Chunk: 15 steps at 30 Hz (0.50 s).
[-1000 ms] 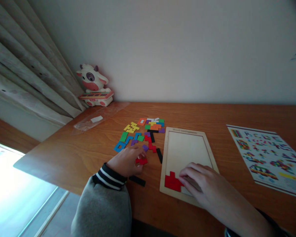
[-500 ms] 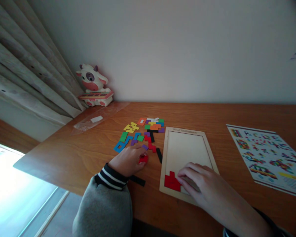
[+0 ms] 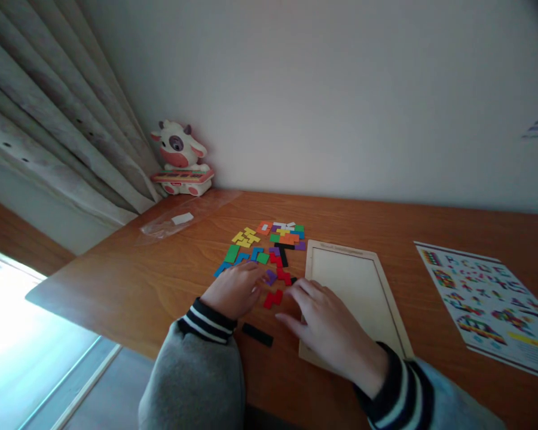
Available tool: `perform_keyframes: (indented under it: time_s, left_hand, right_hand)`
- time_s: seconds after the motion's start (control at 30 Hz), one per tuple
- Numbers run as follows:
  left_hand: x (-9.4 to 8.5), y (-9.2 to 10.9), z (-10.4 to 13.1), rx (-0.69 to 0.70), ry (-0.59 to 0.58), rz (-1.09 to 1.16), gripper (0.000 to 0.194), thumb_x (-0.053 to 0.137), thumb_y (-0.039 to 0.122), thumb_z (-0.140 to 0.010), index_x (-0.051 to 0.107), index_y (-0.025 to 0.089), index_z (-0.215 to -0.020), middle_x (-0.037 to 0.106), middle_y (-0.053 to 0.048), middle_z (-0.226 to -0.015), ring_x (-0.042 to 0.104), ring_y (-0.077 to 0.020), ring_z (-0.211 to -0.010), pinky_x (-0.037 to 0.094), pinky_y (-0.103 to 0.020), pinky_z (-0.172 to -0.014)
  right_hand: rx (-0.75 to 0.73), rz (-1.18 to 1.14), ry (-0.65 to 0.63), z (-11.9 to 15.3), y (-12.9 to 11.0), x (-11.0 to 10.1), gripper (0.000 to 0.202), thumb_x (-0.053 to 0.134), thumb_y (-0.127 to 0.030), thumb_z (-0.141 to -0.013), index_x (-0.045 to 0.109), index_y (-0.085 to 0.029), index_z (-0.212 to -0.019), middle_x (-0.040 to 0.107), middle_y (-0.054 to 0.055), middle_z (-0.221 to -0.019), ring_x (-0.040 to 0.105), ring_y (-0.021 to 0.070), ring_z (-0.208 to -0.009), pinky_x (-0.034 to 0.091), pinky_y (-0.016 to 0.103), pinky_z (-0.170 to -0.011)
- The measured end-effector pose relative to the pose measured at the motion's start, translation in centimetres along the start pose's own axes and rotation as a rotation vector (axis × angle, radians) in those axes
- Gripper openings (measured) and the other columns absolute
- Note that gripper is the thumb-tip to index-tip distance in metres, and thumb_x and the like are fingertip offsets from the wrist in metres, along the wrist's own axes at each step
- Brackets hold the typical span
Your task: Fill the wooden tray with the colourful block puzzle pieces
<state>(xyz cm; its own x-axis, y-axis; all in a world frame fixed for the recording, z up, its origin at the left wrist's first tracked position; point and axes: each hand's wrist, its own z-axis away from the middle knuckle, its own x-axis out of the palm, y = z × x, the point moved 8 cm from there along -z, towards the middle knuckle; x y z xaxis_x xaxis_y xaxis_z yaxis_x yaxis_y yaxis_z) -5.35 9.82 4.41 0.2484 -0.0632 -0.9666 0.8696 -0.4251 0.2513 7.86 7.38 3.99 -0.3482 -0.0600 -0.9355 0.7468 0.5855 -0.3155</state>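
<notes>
My left hand (image 3: 234, 289) rests low over the table with thumb and index finger apart; its fingertips are beside a purple puzzle piece (image 3: 271, 276). A red zigzag piece (image 3: 273, 298) lies flat between my two hands. My right hand (image 3: 325, 316) is open, thumb spread from the fingers, reaching past the left edge of the wooden puzzle tray (image 3: 402, 325) toward that red piece. Its palm and wrist hide the tray's lower left part. A long black piece (image 3: 257, 334) lies in front of my left hand.
Several coloured pieces lie behind my hands, including yellow pieces (image 3: 246, 237) and a green piece (image 3: 232, 254). To the right is a printed pattern sheet (image 3: 484, 304). A plastic bag (image 3: 165, 227) and a cow toy (image 3: 182, 158) are at the back left.
My right hand has moved left from the red pieces in the tray's lower corner, toward the loose pieces. The red piece by my left hand now lies uncovered. The view has shifted slightly.
</notes>
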Motion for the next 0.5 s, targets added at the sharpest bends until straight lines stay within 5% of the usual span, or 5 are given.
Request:
perform_keyframes:
  time_s: [0.2, 0.5]
  left_hand:
    - [0.7, -0.5, -0.1, 0.020, 0.024, -0.030, 0.019, 0.050, 0.014, -0.086, 0.064, 0.021, -0.096, 0.066, -0.004, -0.107, 0.062, -0.0188, -0.097, 0.053, -0.028, -0.085]
    - [1.3, -0.5, -0.3, 0.100, 0.085, 0.018, 0.021, 0.051, 0.014, -0.087, 0.064, 0.022, -0.101, 0.067, -0.004, -0.105, 0.062, -0.0190, -0.100, 0.050, -0.031, -0.091]
  right_hand:
    - [0.133, 0.098, 0.028, -2.6, 0.0, 1.6, 0.048, 0.071, -0.056, -0.079, 0.066, -0.012, -0.098, 0.065, 0.015, -0.096, 0.061, 0.0338, -0.097, 0.050, 0.049, -0.082]
    - [0.235, -0.078, -0.064, -3.0, 2.0, 3.0, 0.030, 0.079, -0.037, -0.075, 0.067, -0.017, -0.092, 0.068, 0.010, -0.095, 0.065, 0.0289, -0.092, 0.050, 0.044, -0.082]
